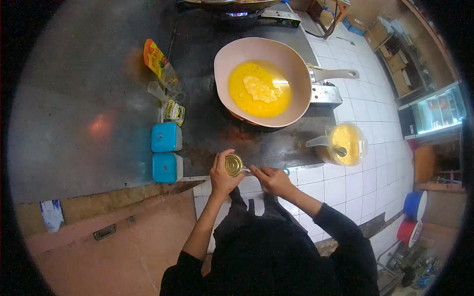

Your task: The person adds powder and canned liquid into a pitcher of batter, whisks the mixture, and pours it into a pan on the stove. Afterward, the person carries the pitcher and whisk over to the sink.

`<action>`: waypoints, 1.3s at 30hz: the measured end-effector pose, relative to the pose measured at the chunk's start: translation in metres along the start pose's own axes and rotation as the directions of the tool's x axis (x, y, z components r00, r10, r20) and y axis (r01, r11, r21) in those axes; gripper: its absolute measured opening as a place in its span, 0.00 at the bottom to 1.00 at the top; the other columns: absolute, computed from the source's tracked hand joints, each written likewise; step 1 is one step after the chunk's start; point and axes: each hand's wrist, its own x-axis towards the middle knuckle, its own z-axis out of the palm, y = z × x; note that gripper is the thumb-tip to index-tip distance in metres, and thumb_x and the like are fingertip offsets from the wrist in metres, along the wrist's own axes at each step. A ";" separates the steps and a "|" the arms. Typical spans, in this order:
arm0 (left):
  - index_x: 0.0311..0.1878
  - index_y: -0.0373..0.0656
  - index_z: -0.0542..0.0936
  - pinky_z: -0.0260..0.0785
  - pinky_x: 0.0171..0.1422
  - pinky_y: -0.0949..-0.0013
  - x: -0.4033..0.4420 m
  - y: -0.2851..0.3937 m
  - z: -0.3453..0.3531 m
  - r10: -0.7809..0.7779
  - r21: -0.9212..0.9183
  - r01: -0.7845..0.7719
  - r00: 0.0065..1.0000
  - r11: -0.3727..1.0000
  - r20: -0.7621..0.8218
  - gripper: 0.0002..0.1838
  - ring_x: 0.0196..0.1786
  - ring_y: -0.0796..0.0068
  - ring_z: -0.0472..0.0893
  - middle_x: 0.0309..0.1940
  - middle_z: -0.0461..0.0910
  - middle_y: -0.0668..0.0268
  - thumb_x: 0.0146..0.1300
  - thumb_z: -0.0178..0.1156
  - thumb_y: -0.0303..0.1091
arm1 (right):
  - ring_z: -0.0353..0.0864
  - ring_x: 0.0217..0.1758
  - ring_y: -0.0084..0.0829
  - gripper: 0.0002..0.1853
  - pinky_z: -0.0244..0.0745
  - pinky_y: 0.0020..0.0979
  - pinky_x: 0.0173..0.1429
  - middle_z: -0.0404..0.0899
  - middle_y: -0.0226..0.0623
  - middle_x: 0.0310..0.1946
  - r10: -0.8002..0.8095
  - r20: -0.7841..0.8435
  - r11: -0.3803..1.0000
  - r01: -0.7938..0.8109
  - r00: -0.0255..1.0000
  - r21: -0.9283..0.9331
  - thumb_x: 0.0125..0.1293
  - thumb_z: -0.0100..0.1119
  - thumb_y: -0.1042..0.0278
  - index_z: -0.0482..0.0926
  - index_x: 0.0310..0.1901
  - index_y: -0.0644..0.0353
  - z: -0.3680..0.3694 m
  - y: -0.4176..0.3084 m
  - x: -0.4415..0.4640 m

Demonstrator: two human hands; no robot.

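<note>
Gold-topped can in one hand, metal tool in the other

So the left hand (pixel 220 175) was curled around a small can (pixel 233 165), fingers wrapped on its side and the shiny gold end facing up at the camera. The right hand (pixel 275 181) was closed on a tool (pixel 246 169), with just its metal tip poking out right by the can's rim. Couldn't tell exactly what tool it was, since the fist covered most of it. The can sat between both hands, over the near edge of the dark worktop (pixel 207 148).

Just beyond was a big pink pan (pixel 298 74) with a pool of yellow mixture (pixel 261 91) inside, its handle pointing right. Near it on the right, a clear jug (pixel 316 141) held more yellow stuff. Off to the left were two blue-lidded boxes (pixel 165 167) side by side, then a small packet (pixel 174 112) and a clear bottle (pixel 170 76) past them.
</note>
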 end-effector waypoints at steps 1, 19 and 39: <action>0.53 0.45 0.70 0.75 0.50 0.60 -0.001 -0.002 0.002 -0.033 -0.056 0.033 0.999 0.998 -0.003 0.35 0.46 0.57 0.81 0.44 0.78 0.60 0.38 0.73 0.28 | 0.79 0.22 0.40 0.32 0.77 0.38 0.25 0.77 0.41 0.30 -0.026 -0.129 0.998 0.032 0.991 0.047 0.51 0.59 0.74 0.69 0.63 0.57 0.008 0.002 -0.003; 0.61 0.49 0.72 0.64 0.61 0.58 0.006 0.008 -0.025 0.097 0.067 -0.115 0.970 0.991 0.221 0.41 0.55 0.56 0.70 0.50 0.69 0.58 0.36 0.73 0.28 | 0.83 0.26 0.47 0.04 0.78 0.42 0.30 0.80 0.46 0.23 0.138 0.310 0.968 -0.062 0.941 -0.243 0.50 0.58 0.71 0.80 0.26 0.59 -0.082 -0.043 0.071; 0.56 0.44 0.71 0.67 0.61 0.59 0.004 0.001 -0.019 0.239 -0.072 -0.232 0.964 0.970 0.114 0.28 0.57 0.54 0.73 0.54 0.71 0.54 0.50 0.67 0.33 | 0.79 0.24 0.42 0.19 0.76 0.37 0.26 0.78 0.38 0.29 0.106 -0.495 0.967 0.027 0.862 0.254 0.58 0.62 0.73 0.76 0.52 0.57 0.047 0.000 0.031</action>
